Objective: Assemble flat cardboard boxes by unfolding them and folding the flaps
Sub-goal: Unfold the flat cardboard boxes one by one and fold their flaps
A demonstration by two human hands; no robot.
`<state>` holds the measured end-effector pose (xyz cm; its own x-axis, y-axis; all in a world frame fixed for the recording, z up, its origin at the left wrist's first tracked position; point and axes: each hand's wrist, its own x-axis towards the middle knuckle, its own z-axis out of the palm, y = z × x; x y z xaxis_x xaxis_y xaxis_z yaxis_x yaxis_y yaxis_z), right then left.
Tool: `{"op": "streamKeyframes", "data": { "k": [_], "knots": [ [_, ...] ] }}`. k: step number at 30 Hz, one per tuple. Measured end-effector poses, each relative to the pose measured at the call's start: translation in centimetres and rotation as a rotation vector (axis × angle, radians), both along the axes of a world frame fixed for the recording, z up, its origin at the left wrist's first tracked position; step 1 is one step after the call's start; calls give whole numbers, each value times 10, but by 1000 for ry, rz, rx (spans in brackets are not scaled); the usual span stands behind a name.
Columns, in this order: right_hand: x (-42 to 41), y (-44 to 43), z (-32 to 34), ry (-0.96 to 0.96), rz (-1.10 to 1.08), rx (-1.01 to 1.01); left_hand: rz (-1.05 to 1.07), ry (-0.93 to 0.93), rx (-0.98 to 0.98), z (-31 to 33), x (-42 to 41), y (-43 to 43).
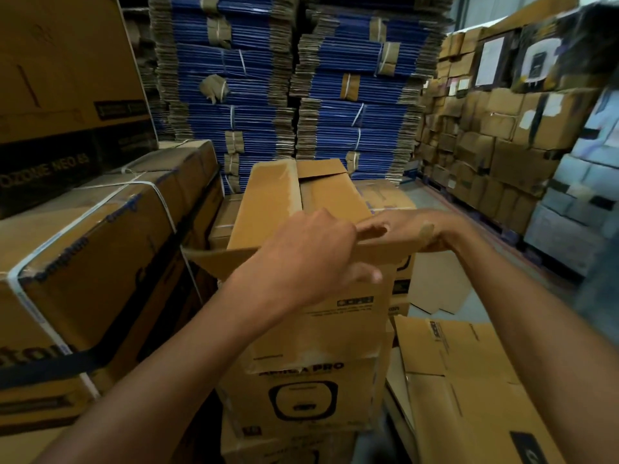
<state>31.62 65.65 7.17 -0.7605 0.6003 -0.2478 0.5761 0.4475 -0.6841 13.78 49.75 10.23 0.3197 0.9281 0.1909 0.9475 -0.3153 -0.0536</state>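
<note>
A brown cardboard box point(278, 202) stands upright in the middle, on top of another printed box point(301, 396). Two of its top flaps lie folded flat at the far side. The near flap point(221, 259) sticks out toward me and to the left. My left hand point(308, 259) curls over the near flap's edge and grips it. My right hand point(412, 229) reaches in from the right and holds the same flap near the box's right corner, fingers pointing left.
Strapped cartons point(93, 249) are stacked close on the left. Tall stacks of bundled blue flat cartons point(254, 85) rise behind. Flat brown cardboard sheets point(469, 380) lie at the lower right. A wall of brown boxes point(495, 139) fills the right, beyond a strip of grey floor point(432, 202).
</note>
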Motion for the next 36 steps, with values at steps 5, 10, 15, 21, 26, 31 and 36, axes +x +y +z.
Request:
{"op": "streamKeyframes", "data": {
  "k": [5,10,15,21,26,31,36],
  "knots": [
    [-21,-26,-21,-293,-36,303,-68,103,-570,-18,-27,-8],
    [-35,-34,-54,-314,-87,648,-52,-242,-117,-57,-69,37],
    [-32,-40,-63,-311,-77,749,1,-81,-148,-79,-84,69],
    [-28,-39,-62,-283,-114,784,13,44,168,-46,-74,71],
    [-22,-37,-65,-240,-162,764,239,-289,481,-4,-115,46],
    [-13,-25,-63,-292,-133,716,662,27,218,-2,-173,32],
    [18,-5,-45,-458,-103,750,321,122,-182,-43,-171,41]
  ]
}}
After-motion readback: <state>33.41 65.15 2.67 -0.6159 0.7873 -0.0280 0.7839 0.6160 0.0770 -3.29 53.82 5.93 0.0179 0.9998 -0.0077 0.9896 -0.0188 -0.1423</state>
